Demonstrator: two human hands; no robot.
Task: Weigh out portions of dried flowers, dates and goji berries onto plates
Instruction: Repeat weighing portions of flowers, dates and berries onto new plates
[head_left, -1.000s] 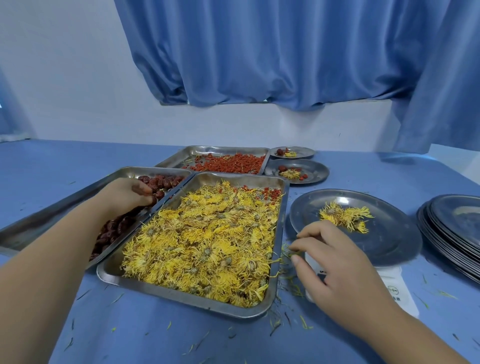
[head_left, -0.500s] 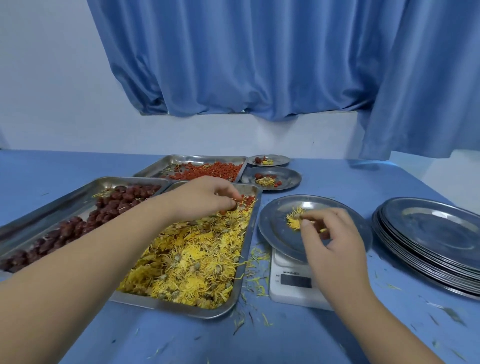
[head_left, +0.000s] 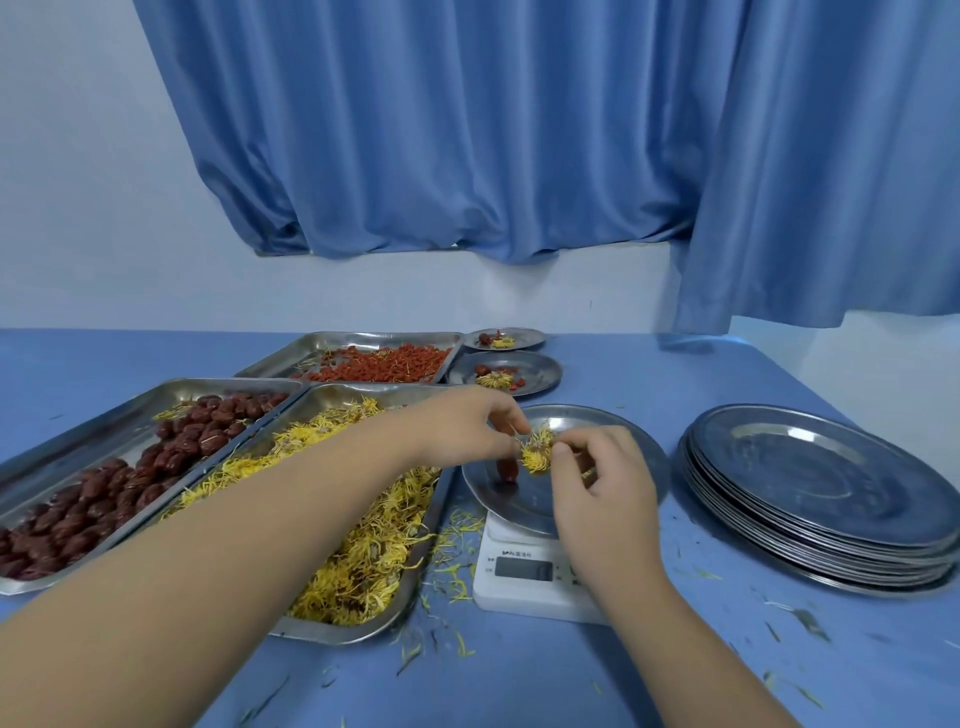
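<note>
A steel plate (head_left: 519, 506) sits on a white kitchen scale (head_left: 524, 577). On the plate lie a small clump of yellow dried flowers (head_left: 537, 454) and one red date (head_left: 507, 468), which stands on end. My left hand (head_left: 462, 428) reaches over the flower tray and pinches the date's top end. My right hand (head_left: 602, 483) comes from the near side and pinches the clump's right edge between thumb and forefinger. The scale's display is too dim to read.
Left of the scale are a tray of dried flowers (head_left: 363, 551), a tray of dates (head_left: 104, 493) and, further back, a tray of goji berries (head_left: 374, 364). Two filled plates (head_left: 550, 373) (head_left: 535, 339) stand behind. A stack of plates (head_left: 821, 483) is at the right. Loose petals litter the blue table.
My left hand left the date tray holding a date and crossed over the flowers to the plate on the scale. My right hand moved onto the flower clump. The camera tilted up.
</note>
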